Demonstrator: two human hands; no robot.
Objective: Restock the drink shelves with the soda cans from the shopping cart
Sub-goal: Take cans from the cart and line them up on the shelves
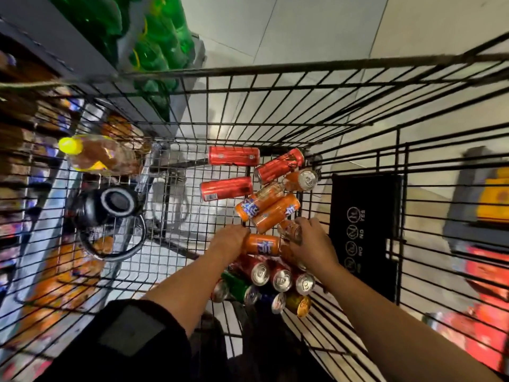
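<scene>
Both forearms are bare. A black sleeve at seven o'clock covers the left upper arm and bears a grey rectangular patch.

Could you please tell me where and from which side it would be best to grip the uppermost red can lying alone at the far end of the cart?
Probably round its middle, from above. The red can lies flat on the cart floor, apart from its neighbours, so fingers can straddle its long sides.

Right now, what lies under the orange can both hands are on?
The orange can rests atop red cans with silver tops, and a green can lower still. Hands and cans hide the cart floor beneath.
</scene>
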